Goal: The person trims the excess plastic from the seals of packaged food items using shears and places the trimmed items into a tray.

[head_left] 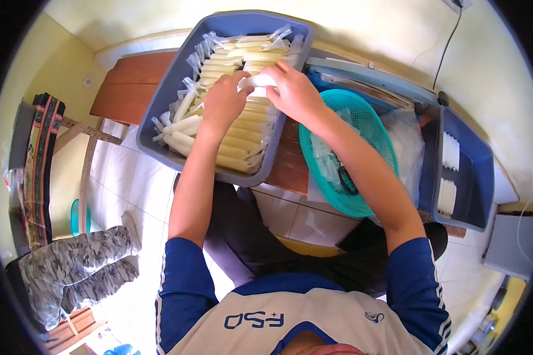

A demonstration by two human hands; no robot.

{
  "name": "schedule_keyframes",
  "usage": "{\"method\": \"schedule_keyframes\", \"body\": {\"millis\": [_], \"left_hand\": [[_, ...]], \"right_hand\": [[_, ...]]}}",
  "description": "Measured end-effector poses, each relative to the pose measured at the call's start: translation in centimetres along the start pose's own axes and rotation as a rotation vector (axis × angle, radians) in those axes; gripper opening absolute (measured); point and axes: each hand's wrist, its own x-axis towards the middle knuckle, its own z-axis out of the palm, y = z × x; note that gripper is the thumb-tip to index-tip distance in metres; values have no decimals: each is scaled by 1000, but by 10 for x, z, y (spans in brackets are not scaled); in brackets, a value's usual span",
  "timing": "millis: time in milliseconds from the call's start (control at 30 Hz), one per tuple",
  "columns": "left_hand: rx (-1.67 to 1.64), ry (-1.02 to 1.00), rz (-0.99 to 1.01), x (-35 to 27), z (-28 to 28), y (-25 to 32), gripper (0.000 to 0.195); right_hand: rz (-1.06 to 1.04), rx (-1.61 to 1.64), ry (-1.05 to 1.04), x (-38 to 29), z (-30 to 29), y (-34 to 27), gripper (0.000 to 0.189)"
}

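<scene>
A white cylindrical stick (259, 80) is held level between my two hands, above a blue-grey plastic tub (160, 106). The fingertips of my left hand (224, 101) grip its left end. At its other end, my right hand (294, 92) pinches it between thumb and fingers. Beneath them, pale yellow filled plastic tubes (240, 137) lie in two columns in the tub, their clear wrapper ends twisted or bunched along the sides. Several whiter tubes (182, 133) rest at an angle at the tub's near left. My hands partly hide the middle rows.
A green perforated plastic basket (304, 151) holds clear plastic and black-handled scissors (347, 179). Clear plastic bags (402, 137) lie beside it. Further right, a second blue tub (473, 177) contains white stacks. A brown wooden surface (133, 86) extends left of the first tub.
</scene>
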Motion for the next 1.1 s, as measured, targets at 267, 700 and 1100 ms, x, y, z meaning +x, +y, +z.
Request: {"method": "schedule_keyframes", "body": {"millis": [267,700,1100], "left_hand": [[-991,-154,-16,-26,12,77,32],[-1224,-331,-55,-8,50,138,26],[-840,-361,25,-12,78,134,61]], "right_hand": [[-60,95,226,-56,-74,-31,33],[503,-195,-271,-199,-92,18,45],[600,-458,-452,-246,-52,34,39]]}}
